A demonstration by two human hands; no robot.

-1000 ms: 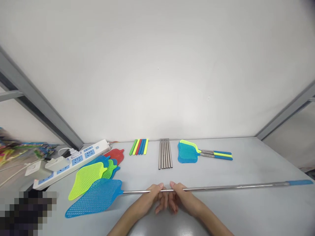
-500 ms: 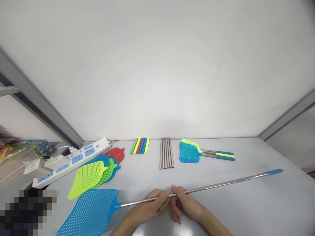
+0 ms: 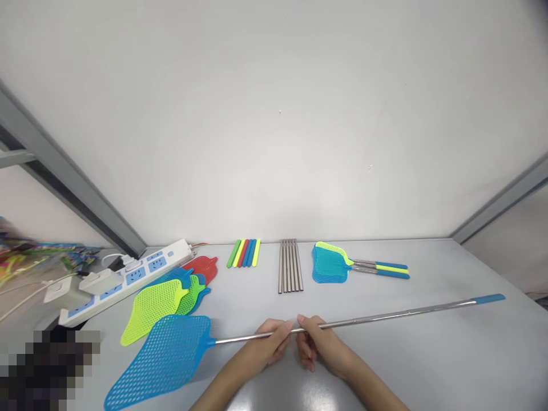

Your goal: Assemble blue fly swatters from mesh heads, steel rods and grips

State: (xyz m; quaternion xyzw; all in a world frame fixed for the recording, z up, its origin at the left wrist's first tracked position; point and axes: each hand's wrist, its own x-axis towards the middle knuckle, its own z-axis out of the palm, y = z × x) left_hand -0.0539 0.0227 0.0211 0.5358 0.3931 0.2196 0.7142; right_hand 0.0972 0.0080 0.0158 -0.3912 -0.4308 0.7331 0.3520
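A blue fly swatter (image 3: 165,359) with a long, extended metal rod lies across the front of my view, its mesh head at the left and its blue grip at the far right. My left hand (image 3: 274,341) is closed around the rod to the left of the middle. Close beside it, my right hand (image 3: 315,339) pinches the same rod between thumb and fingers, its other fingers curled below. Behind the hands, several metal telescopic rods (image 3: 290,265) lie side by side. To their left are several coloured handle grips (image 3: 244,253) in a row.
Loose mesh swatter heads (image 3: 156,305) in yellow, green, blue and red overlap at the left. Beyond them runs a white power strip (image 3: 128,282) with plugged-in adapters. Three short swatters (image 3: 331,265) are stacked at the back right. A pale wall (image 3: 278,142) rises behind the table.
The blue fly swatter has shifted slightly away from me and to the right, and its head now shows more fully. Both hands have moved slightly with it, keeping their hold.
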